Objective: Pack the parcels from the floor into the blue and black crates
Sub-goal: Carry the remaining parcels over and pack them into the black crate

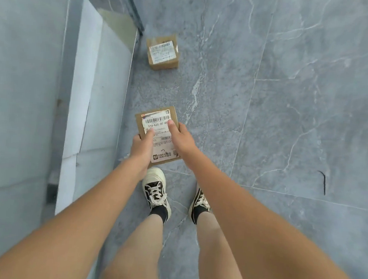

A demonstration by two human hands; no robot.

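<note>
A flat brown cardboard parcel [157,123] with a white shipping label is held between both my hands, just in front of my feet and above the grey floor. My left hand [142,145] grips its left edge with the thumb lying on the label. My right hand [182,139] grips its right edge, thumb on top near the barcode. A second, smaller brown parcel [163,52] with a white label lies on the floor farther ahead. No crate is in view.
A grey wall and a white panel [100,92] with a dark metal frame run along the left, close to both parcels. Grey marble floor tiles [293,104] stretch out to the right. My two sneakers [156,190] stand right below the held parcel.
</note>
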